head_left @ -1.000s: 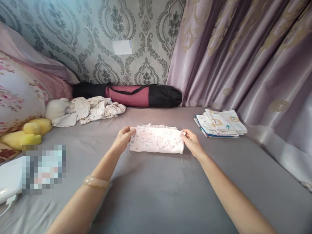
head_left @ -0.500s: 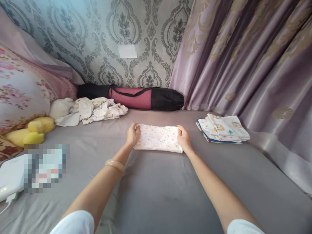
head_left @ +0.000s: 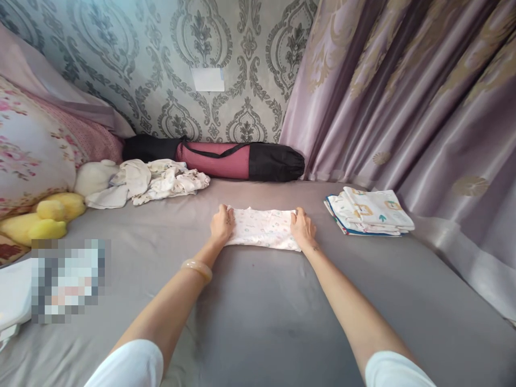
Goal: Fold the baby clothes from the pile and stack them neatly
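Observation:
A pale pink cloth (head_left: 262, 228) with a small print lies folded into a wide rectangle on the grey bed sheet (head_left: 274, 312). At its left end, my left hand (head_left: 223, 223) has its fingers closed on the edge. My right hand (head_left: 303, 228) grips the opposite end, fingers curled over the far corner. The cloth stretches between both hands, its near edge resting on the sheet. A bangle (head_left: 197, 270) circles my left wrist.
Folded printed cloths (head_left: 371, 209) are stacked at the right. A crumpled heap of cream cloth (head_left: 161, 180) lies back left, before a black and pink long bag (head_left: 217, 159) along the wall. Yellow plush toys (head_left: 60, 207) and a white device (head_left: 14, 293) sit at the left.
Both hands have turned so their backs face up more, with fingers curled over the cloth's ends. The cloth stays in nearly the same place, its surface slightly more rumpled.

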### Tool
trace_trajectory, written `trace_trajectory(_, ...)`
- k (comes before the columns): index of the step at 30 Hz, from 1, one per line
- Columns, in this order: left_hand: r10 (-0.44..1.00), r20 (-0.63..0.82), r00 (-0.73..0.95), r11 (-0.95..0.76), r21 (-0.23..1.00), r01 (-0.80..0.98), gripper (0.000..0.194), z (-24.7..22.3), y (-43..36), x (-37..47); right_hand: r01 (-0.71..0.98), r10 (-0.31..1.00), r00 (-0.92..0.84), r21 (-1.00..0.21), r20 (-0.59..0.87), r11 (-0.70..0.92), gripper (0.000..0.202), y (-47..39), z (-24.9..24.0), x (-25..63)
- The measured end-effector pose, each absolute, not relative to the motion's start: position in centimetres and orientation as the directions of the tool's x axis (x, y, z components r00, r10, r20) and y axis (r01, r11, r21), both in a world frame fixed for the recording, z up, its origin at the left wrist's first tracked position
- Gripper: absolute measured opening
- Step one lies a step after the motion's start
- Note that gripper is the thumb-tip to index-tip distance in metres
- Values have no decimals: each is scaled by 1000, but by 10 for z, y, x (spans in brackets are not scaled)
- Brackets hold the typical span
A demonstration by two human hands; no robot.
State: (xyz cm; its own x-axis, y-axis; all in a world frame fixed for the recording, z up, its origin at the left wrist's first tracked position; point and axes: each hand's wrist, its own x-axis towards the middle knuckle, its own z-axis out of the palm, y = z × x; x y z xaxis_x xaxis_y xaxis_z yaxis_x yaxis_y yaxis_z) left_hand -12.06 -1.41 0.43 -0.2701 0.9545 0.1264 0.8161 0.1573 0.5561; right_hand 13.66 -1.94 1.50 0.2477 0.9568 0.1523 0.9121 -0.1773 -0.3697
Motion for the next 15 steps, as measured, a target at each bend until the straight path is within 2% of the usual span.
trace_trajectory(5, 959, 71, -275, 225, 404, 887, 37, 11, -13, -122, 894, 946, 311, -365, 92, -258, 40, -18, 12, 141)
trace_trajectory(9, 955, 50, -292, 256, 359, 897, 36, 12, -13, -131, 878, 946, 323, -375, 5, -298, 43, -10, 13, 151)
trace_trajectory(12, 933, 125, -338, 275, 362, 891, 33, 13, -17, -139, 877, 953, 302, -383, -28, -290, 41, -8, 17, 158)
trace_trajectory(15, 925, 286, -251, 145, 345, 928, 32, 12, -23, -135, 897, 955, 284, -376, 86, -232, 44, -15, 21, 154)
